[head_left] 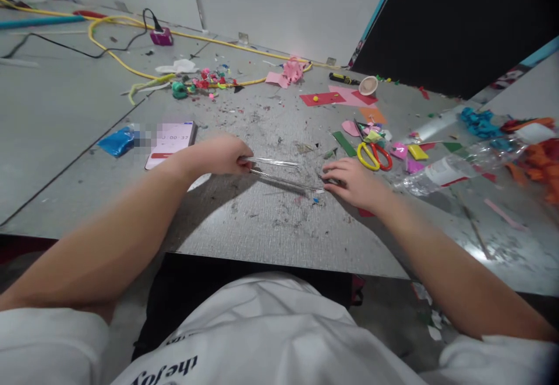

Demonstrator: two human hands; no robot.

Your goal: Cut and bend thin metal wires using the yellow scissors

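Note:
My left hand (225, 155) is closed on thin, shiny, see-through strips (275, 162), which stick out to the right from its fingertips. Two narrow lengths spread slightly apart, and I cannot tell whether they are one folded piece. Low over the table, my right hand (349, 182) has its fingers bent around something small and dark, mostly hidden. The lower strip's far end reaches close to these fingertips; whether they touch is unclear. Just beyond the right hand lie scissors (374, 156) with yellow and red handles. A phone (172, 140) showing a timer lies behind my left wrist.
Scraps litter the grey table (262, 228). A blue packet (117, 141) is at left, a clear plastic bottle (463, 163) at right. Farther back are a yellow cable (218, 40), a purple plug block (161, 36), pink crumpled paper (293, 70) and a round cup (368, 85).

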